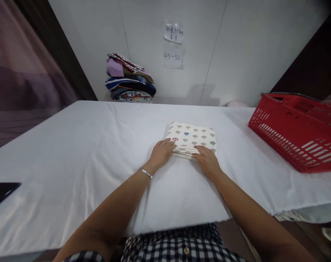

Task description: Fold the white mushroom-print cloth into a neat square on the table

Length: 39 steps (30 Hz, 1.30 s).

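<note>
A white cloth (191, 134) printed with grey, red, blue and green mushrooms lies folded into a neat rectangle on the white-covered table. Its stacked layers show along the near edge. My left hand (162, 152), with a silver bracelet at the wrist, grips the near left corner, fingers on top. At the near right corner my right hand (207, 160) holds the layers at the edge, its fingers bent over them. The undersides of both hands are hidden.
A red plastic basket (293, 133) stands at the right. Folded fabrics (131, 80) are stacked by the back wall. A dark phone-like object (3, 193) lies at the left edge of the table (72, 156). Handwritten paper signs (173, 56) hang on the wall.
</note>
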Tool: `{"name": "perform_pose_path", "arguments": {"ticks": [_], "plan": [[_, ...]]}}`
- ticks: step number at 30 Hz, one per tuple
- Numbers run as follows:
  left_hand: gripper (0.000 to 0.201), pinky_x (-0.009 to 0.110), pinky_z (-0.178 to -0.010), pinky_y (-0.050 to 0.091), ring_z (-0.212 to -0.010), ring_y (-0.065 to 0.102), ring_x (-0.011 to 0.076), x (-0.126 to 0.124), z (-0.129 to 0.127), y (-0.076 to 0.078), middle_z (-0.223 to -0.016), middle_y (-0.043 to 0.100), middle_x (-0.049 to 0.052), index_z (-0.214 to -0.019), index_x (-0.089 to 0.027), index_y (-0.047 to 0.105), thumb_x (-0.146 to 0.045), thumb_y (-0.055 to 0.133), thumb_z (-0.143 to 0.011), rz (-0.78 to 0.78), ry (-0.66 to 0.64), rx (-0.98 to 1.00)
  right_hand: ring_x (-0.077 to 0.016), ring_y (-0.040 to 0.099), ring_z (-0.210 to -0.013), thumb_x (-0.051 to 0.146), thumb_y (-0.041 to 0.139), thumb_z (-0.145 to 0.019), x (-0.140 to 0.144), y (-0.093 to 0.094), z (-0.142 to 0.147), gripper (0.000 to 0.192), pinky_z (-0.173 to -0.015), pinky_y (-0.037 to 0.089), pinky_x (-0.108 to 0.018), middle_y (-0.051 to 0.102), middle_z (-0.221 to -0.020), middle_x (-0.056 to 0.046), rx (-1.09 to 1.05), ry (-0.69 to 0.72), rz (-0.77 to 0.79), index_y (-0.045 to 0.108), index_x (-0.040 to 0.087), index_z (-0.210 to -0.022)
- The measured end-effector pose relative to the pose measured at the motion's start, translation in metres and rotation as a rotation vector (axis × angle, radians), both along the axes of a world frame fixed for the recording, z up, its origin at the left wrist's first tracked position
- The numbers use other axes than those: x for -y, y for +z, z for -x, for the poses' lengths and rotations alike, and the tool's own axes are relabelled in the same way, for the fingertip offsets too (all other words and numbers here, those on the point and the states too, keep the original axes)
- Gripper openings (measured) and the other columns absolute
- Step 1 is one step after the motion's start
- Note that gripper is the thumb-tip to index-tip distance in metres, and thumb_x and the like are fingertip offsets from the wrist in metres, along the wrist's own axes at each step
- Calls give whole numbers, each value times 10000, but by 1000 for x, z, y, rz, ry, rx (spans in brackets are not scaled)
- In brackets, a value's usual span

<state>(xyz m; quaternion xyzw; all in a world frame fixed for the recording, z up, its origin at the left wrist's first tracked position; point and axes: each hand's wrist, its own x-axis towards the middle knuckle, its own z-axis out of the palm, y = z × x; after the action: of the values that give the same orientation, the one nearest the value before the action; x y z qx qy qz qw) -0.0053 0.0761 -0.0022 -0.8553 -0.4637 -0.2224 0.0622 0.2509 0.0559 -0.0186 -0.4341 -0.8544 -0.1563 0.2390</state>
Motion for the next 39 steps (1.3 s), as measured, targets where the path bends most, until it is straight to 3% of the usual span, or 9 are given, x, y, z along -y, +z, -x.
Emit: {"name": "perform_pose_path", "arguments": {"ticks": [14, 21, 33, 37, 39], "plan": [[355, 383, -954, 490, -1305, 392, 234, 6, 7, -9, -1365, 493, -8, -1159, -302, 610, -152, 491, -860, 79, 107, 124, -243, 488, -1155, 145, 464, -895, 10, 3, 0, 254, -880, 417, -408, 570, -1267, -65, -19, 19, 73, 676, 241, -997], [454, 295, -897, 525, -1126, 574, 180, 12, 10, -9, -1430, 402, -44, -1179, -337, 599, -88, 478, -820, 120, 128, 236, -238, 483, -1170, 183, 435, -912, 13, 6, 0, 253, -901, 409, -418, 557, -1278, -78, -36, 54, 110, 666, 233, -1004], [476, 295, -912, 507, -1129, 572, 168, 13, 9, -7, -1376, 474, -60, -1165, -337, 607, -77, 444, -801, 155, 169, 209, -232, 478, -1159, 170, 439, -910, 11, 5, 0, 231, -882, 400, -391, 555, -1271, -84, -22, 74, 99, 638, 218, -1016], [502, 250, -810, 543, -917, 649, 132, 16, 14, -6, -1438, 396, -29, -1258, -308, 530, -111, 455, -803, 231, 171, 311, -237, 483, -1153, 176, 444, -903, 11, 4, -1, 223, -872, 403, -398, 556, -1266, -91, -31, 75, 105, 637, 217, -1006], [552, 240, -784, 548, -915, 647, 136, 18, 17, -5, -1464, 355, 13, -1326, -276, 458, -134, 483, -793, 256, 202, 359, -238, 488, -1150, 174, 444, -901, 10, 2, -1, 225, -871, 401, -398, 562, -1255, -94, -37, 73, 100, 638, 215, -1007]]}}
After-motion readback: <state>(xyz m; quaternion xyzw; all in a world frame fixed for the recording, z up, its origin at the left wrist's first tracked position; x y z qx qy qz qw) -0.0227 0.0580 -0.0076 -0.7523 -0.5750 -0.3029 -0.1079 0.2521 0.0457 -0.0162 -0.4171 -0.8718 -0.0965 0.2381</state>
